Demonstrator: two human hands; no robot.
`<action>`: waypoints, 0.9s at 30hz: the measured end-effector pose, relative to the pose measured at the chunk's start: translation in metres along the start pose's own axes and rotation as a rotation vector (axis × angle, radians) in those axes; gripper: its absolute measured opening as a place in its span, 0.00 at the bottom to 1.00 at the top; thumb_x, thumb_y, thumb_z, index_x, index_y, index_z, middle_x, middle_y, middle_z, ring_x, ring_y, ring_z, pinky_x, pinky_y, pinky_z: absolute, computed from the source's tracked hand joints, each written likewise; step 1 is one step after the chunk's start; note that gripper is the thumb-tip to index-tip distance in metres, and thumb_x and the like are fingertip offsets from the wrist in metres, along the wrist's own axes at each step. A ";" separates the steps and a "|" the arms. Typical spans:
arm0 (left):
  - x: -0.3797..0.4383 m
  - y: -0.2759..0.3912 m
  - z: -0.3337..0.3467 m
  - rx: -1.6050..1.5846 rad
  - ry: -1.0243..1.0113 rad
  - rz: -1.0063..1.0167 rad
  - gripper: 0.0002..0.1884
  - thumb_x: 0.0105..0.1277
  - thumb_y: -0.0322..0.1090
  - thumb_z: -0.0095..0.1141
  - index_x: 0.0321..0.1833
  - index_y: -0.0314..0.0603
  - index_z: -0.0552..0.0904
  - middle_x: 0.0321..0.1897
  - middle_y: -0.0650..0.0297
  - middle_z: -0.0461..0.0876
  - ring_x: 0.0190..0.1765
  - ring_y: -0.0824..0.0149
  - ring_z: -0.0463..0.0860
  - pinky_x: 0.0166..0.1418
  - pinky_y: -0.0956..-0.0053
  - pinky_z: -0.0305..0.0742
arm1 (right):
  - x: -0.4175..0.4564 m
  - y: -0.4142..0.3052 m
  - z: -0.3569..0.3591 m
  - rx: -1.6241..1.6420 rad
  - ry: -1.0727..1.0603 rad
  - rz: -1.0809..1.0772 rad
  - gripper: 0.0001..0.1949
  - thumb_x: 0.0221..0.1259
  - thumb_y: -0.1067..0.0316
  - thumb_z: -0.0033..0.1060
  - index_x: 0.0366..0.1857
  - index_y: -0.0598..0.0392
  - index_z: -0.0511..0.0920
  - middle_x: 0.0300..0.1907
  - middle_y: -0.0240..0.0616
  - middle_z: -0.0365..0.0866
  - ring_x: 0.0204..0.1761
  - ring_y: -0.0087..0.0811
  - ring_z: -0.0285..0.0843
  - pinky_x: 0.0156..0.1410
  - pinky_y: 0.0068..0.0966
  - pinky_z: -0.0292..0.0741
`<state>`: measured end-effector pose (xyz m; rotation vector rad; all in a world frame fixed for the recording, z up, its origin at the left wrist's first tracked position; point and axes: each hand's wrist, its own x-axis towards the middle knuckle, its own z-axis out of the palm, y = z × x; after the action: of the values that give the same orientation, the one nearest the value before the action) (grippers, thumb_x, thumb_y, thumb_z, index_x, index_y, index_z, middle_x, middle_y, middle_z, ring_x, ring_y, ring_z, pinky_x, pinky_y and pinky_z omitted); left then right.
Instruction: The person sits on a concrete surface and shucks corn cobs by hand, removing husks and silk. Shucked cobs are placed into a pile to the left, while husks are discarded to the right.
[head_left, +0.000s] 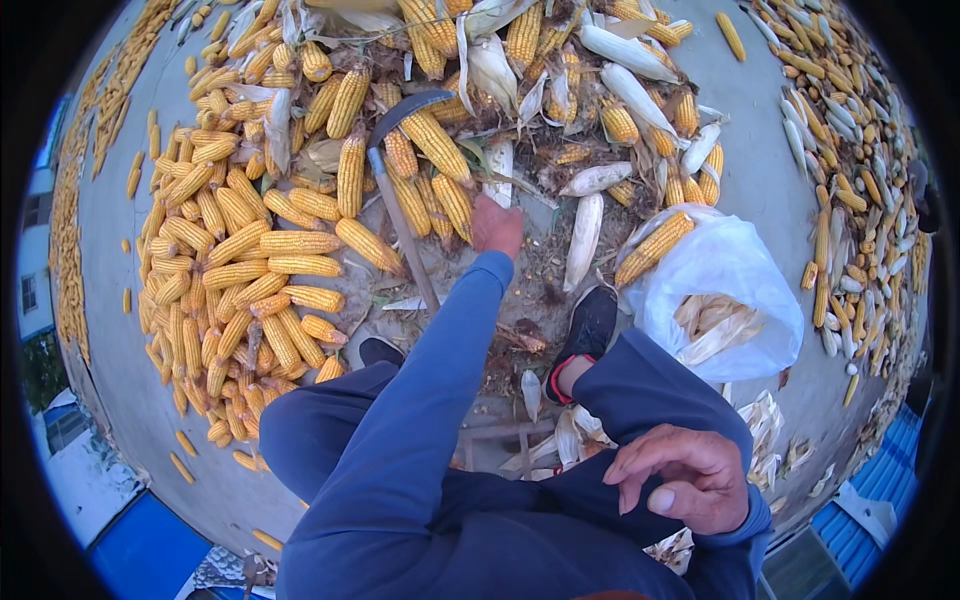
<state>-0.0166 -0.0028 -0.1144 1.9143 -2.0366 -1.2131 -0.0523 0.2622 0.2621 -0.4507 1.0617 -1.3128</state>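
My left hand (498, 227) reaches forward to the near end of a corn ear in pale husk (499, 171). Its fingertips are hidden, so whether it grips the ear cannot be told. Bare yellow corn ears (452, 206) lie just left of that hand. A sickle (401, 217) with a dark curved blade and a long handle leans among them, its lower end passing behind my left forearm. Over my right thigh, my right hand (686, 480) is empty, loosely curled, with thumb and fingers apart. Two husk-covered ears, one of them this white ear (583, 241), lie right of my left hand.
Husked ears form a large heap (232, 277) at left. Ahead is a mixed pile (570, 82) with husks and silk. A white plastic bag (720, 277) of dry husks stands at right, a bare ear (654, 249) against it. More corn (855, 195) spreads at far right.
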 end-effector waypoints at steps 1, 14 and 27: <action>0.002 0.002 0.000 0.016 -0.006 0.012 0.27 0.60 0.42 0.65 0.55 0.31 0.72 0.52 0.37 0.80 0.56 0.37 0.80 0.61 0.48 0.74 | 0.000 0.000 0.000 0.000 0.001 0.003 0.15 0.70 0.74 0.61 0.57 0.72 0.78 0.53 0.50 0.80 0.43 0.29 0.85 0.50 0.24 0.80; -0.043 -0.050 -0.021 -0.804 -0.598 -0.270 0.18 0.64 0.48 0.63 0.44 0.39 0.83 0.27 0.58 0.84 0.19 0.67 0.79 0.20 0.72 0.73 | -0.002 0.004 0.006 -0.015 0.069 -0.064 0.15 0.73 0.72 0.58 0.57 0.70 0.76 0.50 0.46 0.83 0.43 0.26 0.85 0.51 0.22 0.80; -0.129 -0.001 -0.110 -1.280 -0.794 -0.216 0.19 0.67 0.49 0.59 0.50 0.41 0.79 0.26 0.61 0.81 0.21 0.70 0.76 0.19 0.76 0.64 | 0.007 0.009 0.030 -0.112 0.336 -0.151 0.14 0.72 0.63 0.58 0.55 0.59 0.79 0.45 0.38 0.85 0.38 0.23 0.82 0.45 0.21 0.79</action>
<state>0.0724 0.0582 0.0158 1.0213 -0.6093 -2.6474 -0.0228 0.2493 0.2669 -0.4085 1.4073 -1.5026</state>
